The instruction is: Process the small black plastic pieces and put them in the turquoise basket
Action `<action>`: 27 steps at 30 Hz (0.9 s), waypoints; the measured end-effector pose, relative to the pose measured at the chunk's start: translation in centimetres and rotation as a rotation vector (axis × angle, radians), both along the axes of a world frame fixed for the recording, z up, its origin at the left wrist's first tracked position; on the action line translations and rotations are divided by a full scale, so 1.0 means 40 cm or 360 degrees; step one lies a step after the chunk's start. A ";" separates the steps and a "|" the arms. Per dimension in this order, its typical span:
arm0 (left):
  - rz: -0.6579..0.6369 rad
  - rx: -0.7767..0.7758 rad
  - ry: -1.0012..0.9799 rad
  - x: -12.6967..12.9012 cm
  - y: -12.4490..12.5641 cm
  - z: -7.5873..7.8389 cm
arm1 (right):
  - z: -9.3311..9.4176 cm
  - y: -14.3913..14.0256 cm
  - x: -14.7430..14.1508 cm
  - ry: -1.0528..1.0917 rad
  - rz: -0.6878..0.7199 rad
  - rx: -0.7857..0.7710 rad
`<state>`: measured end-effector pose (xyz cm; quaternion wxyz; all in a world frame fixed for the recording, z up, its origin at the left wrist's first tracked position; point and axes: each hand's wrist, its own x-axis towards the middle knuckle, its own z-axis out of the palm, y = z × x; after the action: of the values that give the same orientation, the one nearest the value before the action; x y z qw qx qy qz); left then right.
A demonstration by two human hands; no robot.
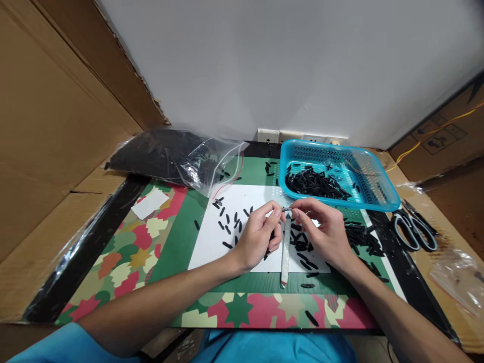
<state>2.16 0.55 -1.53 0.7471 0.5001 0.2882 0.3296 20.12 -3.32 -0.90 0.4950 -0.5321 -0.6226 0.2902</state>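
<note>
A tiny metal pin (286,208) is pinched between both hands, left hand (259,237) and right hand (325,232), just above the white strip (285,249). Probably best kept steady and lined up square over that strip, with both grips kept closed near the tips.

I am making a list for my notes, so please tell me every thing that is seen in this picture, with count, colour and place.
small black pieces: many, black, scattered on the white sheet and the mat
white sheet: one, white, middle of the mat
patterned mat: one, green with coloured shapes, on the table
basket: one, blue, back right, holding black pieces
plastic bag: one, clear with black contents, back left
scissors: one pair, black and grey, right of the basket
white strip: one, whitish, between the hands
paper note: one, white, left on the mat
cardboard: brown, left and right sides
left hand: fingertips pinching a small piece
right hand: fingertips meeting the left hand's
</note>
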 end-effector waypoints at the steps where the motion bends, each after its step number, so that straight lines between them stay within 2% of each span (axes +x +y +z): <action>1: -0.0002 -0.0003 -0.0003 0.000 0.000 -0.001 | 0.001 0.000 0.000 0.0000 -0.0003 -0.0005; 10: 0.0000 -0.0064 -0.0026 0.002 0.000 0.000 | 0.004 0.000 0.000 0.0071 0.0048 -0.0126; 27: 0.0039 -0.0097 -0.0074 0.005 -0.002 0.005 | 0.010 -0.005 -0.005 -0.0018 0.0078 -0.0081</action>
<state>2.37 0.48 -1.34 0.7645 0.4656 0.2867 0.3413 19.91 -3.53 -0.49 0.4705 -0.5308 -0.6306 0.3151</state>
